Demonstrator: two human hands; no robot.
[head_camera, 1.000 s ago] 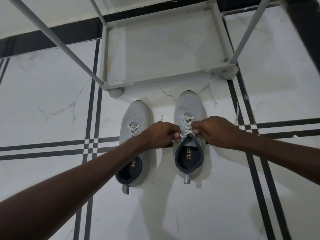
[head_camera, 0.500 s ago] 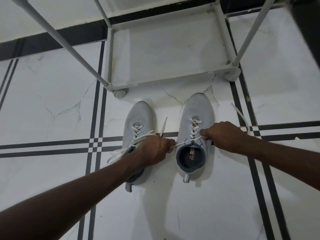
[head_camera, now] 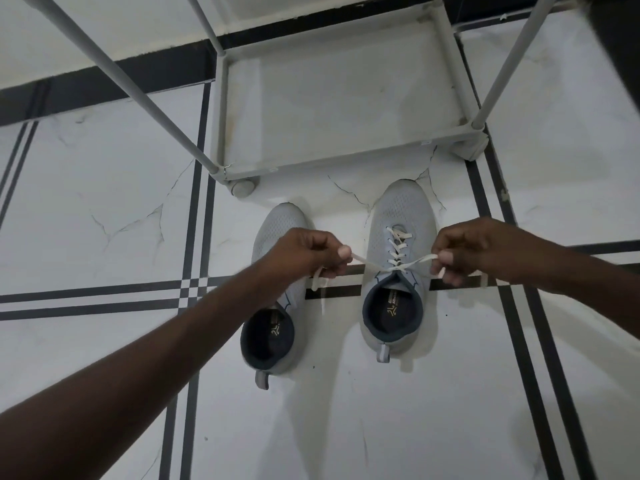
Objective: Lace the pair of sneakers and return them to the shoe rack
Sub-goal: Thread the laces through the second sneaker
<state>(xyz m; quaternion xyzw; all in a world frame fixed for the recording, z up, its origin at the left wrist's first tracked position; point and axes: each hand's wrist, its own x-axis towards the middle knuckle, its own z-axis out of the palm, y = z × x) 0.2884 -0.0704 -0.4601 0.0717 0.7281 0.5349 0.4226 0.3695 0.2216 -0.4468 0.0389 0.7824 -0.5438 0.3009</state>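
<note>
**Now both lace ends are pulled out sideways**

Down on the floor in front of me, two grey sneakers stand side by side, toes toward the rack and heels toward me. Neither one is on the rack; both rest on the white tiles just before its front rail, the right shoe a little nearer to it than the left shoe.

My left hand is curled nearly into a fist, thumb pressed against forefinger, pinching one end of the white lace. A short loose tail hangs below that hand. My left forearm crosses over the left shoe and hides its middle, so I cannot tell how its lacing stands.

My right hand is closed the same way, thumb and fingers clamped on the other lace end, with a small tip showing beneath the fingers. Between my two hands the lace runs taut, a shallow V that dips to the top eyelets of the right shoe. Above that point the lace crosses back and forth up the shoe's tongue in neat rungs.

My hands sit on either side of the right shoe, raised over the floor and well apart from each other. The shoe's dark collar and printed insole lie open toward me. The rack's bottom shelf shows bare grey, and its slanted poles rise out of view at the upper corners.
</note>
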